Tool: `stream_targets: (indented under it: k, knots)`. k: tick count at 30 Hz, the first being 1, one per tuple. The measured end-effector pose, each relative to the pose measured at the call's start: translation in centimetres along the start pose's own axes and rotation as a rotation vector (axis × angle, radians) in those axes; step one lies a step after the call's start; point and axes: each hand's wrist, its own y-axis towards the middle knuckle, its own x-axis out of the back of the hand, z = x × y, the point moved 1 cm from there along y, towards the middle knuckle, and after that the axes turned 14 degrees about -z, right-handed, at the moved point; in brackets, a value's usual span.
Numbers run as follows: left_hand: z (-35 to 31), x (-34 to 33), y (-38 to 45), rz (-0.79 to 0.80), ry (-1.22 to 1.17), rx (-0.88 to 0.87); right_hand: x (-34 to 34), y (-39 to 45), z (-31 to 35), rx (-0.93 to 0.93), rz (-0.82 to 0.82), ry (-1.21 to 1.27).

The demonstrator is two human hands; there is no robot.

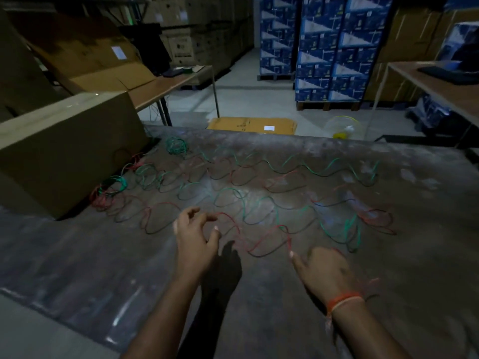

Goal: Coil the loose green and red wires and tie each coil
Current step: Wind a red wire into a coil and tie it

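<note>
Loose red wire [255,248] and green wire [298,172] lie in wavy loops across the dark worktable [388,281]. My left hand [195,235] hovers over the near red wire, and its fingertips pinch the wire near one end. My right hand [324,270] rests low on the table, its index finger touching the same red wire further right, fingers apart. A small green coil [176,145] lies at the back left. Another green coil [116,185] and a red coil [99,199] lie beside the box.
A large cardboard box [64,151] stands on the table's left side against the wires. Beyond the far edge lie a flat yellow carton [251,124] and a wire spool [342,128] on the floor. Side tables stand left and right, stacked boxes behind.
</note>
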Motion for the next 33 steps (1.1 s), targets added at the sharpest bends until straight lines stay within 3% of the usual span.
stream_targets:
  k: [2, 5, 8, 10, 14, 19, 21, 26, 33]
  knots:
    - [2.4, 1.1, 1.1, 0.043, 0.081, 0.039, -0.6, -0.2, 1.6, -0.026, -0.009, 0.052]
    - [5.2, 1.5, 2.8, 0.285, 0.108, 0.114, -1.7, -0.5, 3.4, -0.047, -0.005, 0.125]
    - [5.9, 1.0, 3.4, 0.564, 0.098, 0.047, -2.0, -1.2, 4.3, -0.070, 0.004, 0.151]
    - [5.7, 0.5, 3.0, 0.630, 0.136, -0.039, -1.6, -1.9, 4.5, -0.088, -0.004, 0.150]
    - [3.9, 0.8, 1.3, 0.675, 0.078, -0.024, -0.9, -3.0, 4.0, -0.091, -0.032, 0.191]
    - [0.1, 3.3, -3.4, 0.766, -0.251, 0.195, 1.0, -5.0, 3.6, -0.075, -0.069, 0.346]
    - [-1.4, 4.1, -5.0, 0.811, -0.317, 0.200, 1.6, -5.9, 3.6, -0.059, -0.067, 0.400]
    - [-3.1, 5.6, -7.0, 0.740, -0.177, 0.008, 1.8, -8.6, 3.1, -0.080, -0.073, 0.409]
    - [-1.3, 8.3, -6.2, 0.564, -0.082, 0.055, 1.9, -10.3, 4.6, -0.085, -0.090, 0.484]
